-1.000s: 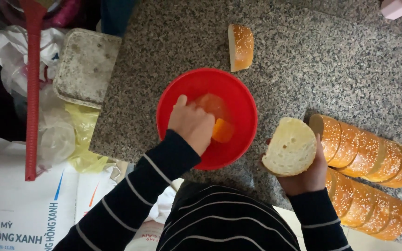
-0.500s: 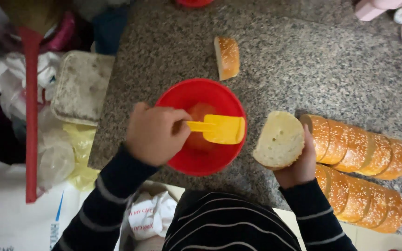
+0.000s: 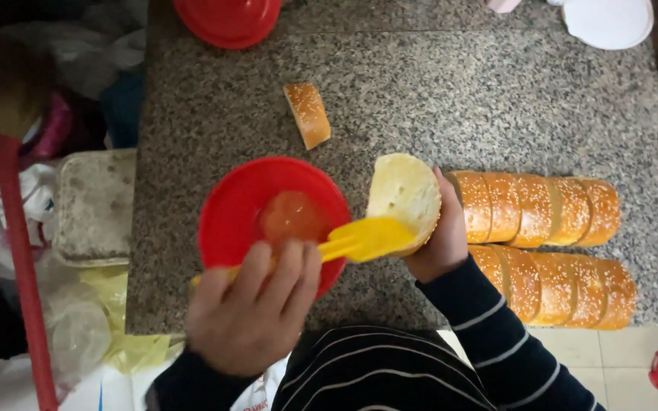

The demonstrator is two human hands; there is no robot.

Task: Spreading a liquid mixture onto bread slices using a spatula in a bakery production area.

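Granite counter (image 3: pixel 496 99): left hand (image 3: pixel 249 312) grips yellow spatula (image 3: pixel 367 238), blade touching bun half (image 3: pixel 404 194) clasped by right hand (image 3: pixel 443 236).

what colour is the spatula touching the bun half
Yellow: the spatula, held in the left hand, shows best in the head view.

A speckled granite counter (image 3: pixel 436 99) carries a red bowl (image 3: pixel 226 221), bun rows (image 3: pixel 550 243), one lone slice (image 3: pixel 308 114).

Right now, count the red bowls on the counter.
2: one red bowl with orange sauce beneath the left hand; another red bowl at the counter's far edge, partly cropped.
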